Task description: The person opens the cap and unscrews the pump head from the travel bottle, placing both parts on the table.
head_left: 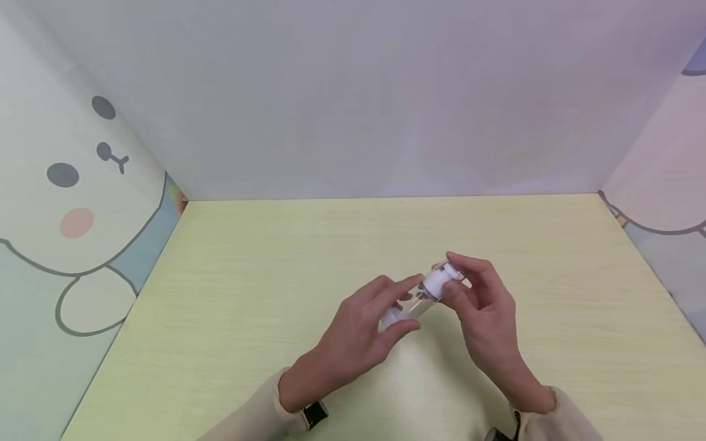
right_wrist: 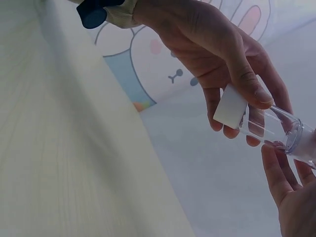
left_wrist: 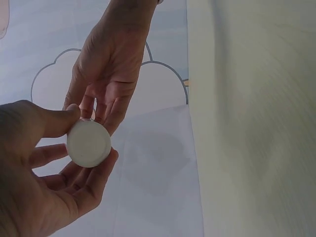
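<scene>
A small clear bottle (head_left: 419, 305) with white parts at both ends is held tilted above the table. My left hand (head_left: 364, 324) grips its lower part, thumb on one side and fingers on the other. With thumb and fingertips, my right hand (head_left: 491, 321) pinches the upper end, beside a white collar (head_left: 436, 282). In the left wrist view the round white end (left_wrist: 89, 143) faces the camera. The clear wall (right_wrist: 266, 127) and a plain white end piece (right_wrist: 230, 107) show from the side in the right wrist view.
A pale wood-grain table (head_left: 248, 263) lies under both hands. Behind it stands a plain whitish wall panel (head_left: 375, 110). Side panels with cartoon animal drawings (head_left: 72, 184) border the table left and right. Dark devices (head_left: 315, 415) sit at both wrists.
</scene>
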The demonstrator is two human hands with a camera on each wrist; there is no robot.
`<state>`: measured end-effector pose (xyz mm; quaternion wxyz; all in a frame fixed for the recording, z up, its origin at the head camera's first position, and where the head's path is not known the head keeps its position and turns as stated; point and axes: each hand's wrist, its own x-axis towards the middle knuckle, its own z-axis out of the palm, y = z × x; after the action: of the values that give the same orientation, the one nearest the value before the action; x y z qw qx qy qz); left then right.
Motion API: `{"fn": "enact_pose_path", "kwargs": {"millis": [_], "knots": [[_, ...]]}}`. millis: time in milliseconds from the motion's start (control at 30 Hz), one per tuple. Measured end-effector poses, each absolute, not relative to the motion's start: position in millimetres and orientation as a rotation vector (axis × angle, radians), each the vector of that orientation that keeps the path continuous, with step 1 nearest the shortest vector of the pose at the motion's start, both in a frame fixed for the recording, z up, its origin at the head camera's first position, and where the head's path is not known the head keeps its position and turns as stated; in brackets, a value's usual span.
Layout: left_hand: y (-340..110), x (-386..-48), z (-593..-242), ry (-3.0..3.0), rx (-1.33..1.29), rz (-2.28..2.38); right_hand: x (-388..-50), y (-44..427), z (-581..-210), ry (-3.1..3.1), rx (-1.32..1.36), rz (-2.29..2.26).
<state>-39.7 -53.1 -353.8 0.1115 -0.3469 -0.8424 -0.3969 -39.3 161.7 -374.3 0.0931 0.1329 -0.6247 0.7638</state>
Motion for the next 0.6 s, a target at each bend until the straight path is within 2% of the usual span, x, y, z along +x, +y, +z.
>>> {"fn": "enact_pose_path", "kwargs": {"millis": [600], "knots": [[-56.2, -40.1, -352.7, -2.456, -1.037, -1.144, -36.1, 157.8, -373.8, -1.814, 0.318, 2.217]]}}
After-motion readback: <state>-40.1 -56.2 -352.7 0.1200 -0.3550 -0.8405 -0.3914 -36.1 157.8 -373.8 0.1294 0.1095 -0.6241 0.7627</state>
